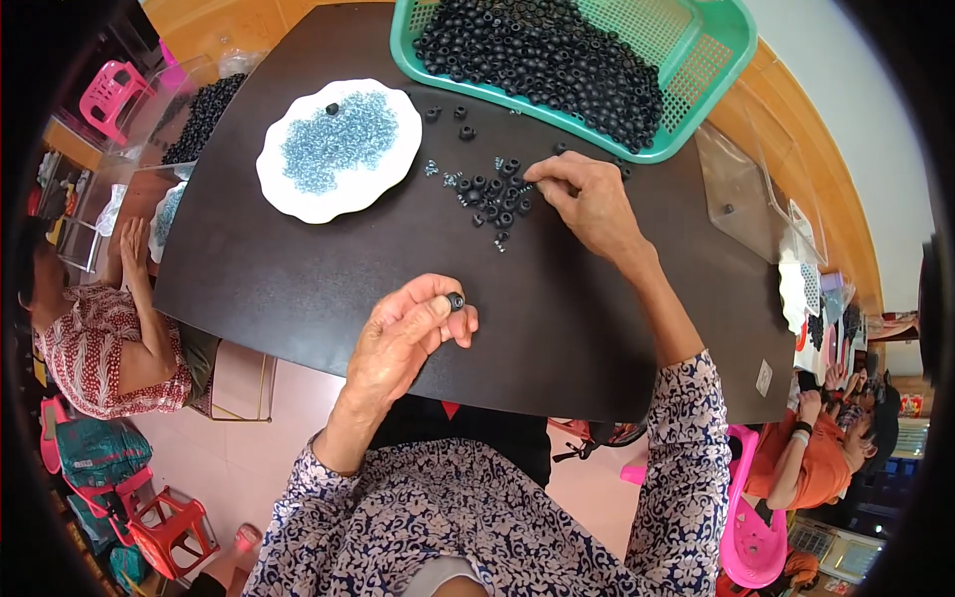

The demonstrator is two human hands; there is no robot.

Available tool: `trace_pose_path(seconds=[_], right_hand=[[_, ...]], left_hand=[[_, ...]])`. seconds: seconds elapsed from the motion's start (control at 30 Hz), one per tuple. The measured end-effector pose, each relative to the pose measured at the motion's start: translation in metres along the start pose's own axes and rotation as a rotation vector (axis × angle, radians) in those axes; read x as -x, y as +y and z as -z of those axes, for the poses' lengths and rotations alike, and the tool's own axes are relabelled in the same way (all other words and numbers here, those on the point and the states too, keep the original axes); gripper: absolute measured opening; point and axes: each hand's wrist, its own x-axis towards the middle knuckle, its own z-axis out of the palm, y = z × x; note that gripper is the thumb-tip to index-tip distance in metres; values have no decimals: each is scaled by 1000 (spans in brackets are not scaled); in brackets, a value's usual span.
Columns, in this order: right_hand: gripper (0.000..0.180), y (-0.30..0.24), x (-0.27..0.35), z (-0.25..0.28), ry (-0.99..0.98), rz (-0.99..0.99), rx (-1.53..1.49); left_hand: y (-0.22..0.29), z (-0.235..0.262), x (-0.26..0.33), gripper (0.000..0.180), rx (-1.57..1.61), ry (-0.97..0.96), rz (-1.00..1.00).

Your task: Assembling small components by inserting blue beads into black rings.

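My left hand [403, 333] pinches a small round black plastic piece [456, 300] with a hole in its face, between thumb and forefinger above the near part of the table. My right hand [589, 204] reaches over the table, thumb and forefinger pressed together at the right edge of a loose pile of black pieces [492, 199]. Whatever sits between those fingertips is too small to make out. Tiny silvery metal parts [452, 180] lie scattered among the pile. Left of it, a white scalloped plate [293, 204] holds many more silvery parts [338, 144] and one black piece [332, 108].
A green mesh basket [403, 45] full of black pieces [547, 60] stands at the far side of the dark table [288, 284]. Clear plastic bins [741, 194] flank the table. One person [114, 343] sits at left, another in orange [811, 453] at right.
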Motion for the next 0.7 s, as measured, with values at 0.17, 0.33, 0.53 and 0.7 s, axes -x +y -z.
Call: trace_pose_path(seconds=[0.17, 0.33, 0.53, 0.7], right_hand=[[15, 5, -2, 1, -21, 60, -3], [17, 9, -1, 10, 12, -13, 25], [19, -1, -6, -7, 13, 149, -62], [18, -4, -1, 2, -17, -15, -137]], left_hand=[[-3, 3, 2, 22, -6, -33, -8], [-2, 2, 3, 23, -43, -38, 6], [1, -7, 3, 22, -90, 52, 11], [1, -8, 3, 22, -111, 49, 19]])
